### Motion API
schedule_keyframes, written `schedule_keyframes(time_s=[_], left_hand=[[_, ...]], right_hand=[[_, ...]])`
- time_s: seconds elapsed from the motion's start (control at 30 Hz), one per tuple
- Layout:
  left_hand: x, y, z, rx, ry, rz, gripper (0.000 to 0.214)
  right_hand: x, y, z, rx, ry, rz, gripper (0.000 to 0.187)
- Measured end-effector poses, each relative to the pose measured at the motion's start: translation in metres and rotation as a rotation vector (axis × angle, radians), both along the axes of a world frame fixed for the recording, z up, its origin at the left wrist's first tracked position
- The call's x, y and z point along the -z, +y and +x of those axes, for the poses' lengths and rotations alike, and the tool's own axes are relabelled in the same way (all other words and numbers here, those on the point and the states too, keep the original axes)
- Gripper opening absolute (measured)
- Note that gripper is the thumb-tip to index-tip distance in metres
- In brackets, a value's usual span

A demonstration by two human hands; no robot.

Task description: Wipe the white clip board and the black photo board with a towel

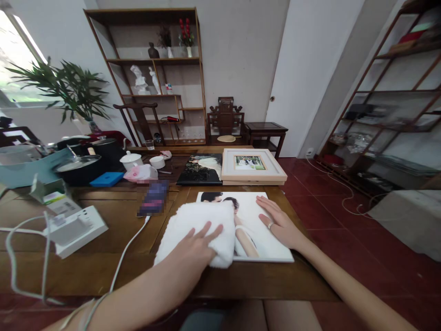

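A white fluffy cloth [175, 225] is spread over the left part of a white photo panel [275, 248] with a picture of two people. My left hand [201, 241] lies on the cloth, fingers spread and pressing it down. On the right side of the panel rests my right hand [279, 223], flat, with a ring on one finger. The panel lies flat near the front edge of the wooden table [138, 271]. The cloth hides its left part.
Behind the panel lie a dark photo panel [200, 170] and a light wooden picture frame [255, 168]. To the left are a phone [154, 197] on a cable, a white power strip [77, 230], a blue box [106, 179], a tissue pack [140, 173], a white teapot [131, 161] and pans [77, 165].
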State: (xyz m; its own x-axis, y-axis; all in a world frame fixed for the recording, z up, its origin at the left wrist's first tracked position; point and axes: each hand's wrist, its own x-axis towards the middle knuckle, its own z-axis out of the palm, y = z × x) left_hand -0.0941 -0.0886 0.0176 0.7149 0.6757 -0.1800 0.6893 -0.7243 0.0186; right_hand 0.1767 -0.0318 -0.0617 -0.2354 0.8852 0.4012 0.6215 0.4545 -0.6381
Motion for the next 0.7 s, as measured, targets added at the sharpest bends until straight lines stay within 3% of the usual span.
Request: schedule_keyframes(time_s=[0.07,0.2,0.33,0.53,0.7], left_hand=[[-0.003,0.022,0.003,-0.041,-0.008,0.042,0.037],[0.008,0.065,0.007,-0.051,-0.067,0.151,0.038],[0.015,0.087,0.018,0.016,-0.112,0.204,0.032],[0.017,0.078,0.069,0.136,-0.141,0.246,0.03],[0.024,0.037,0.096,0.184,-0.126,0.292,0.023]], right_hand=[[0.0,0.0,0.0,0.005,-0.003,0.001,0.042],[0.0,0.002,0.0,0.019,-0.012,-0.007,0.043],[0.002,0.003,0.0,0.008,-0.011,-0.003,0.044],[0.0,0.004,-0.001,0.019,0.095,-0.036,0.043],[-0.005,0.004,0.002,0.142,0.368,-0.1,0.048]])
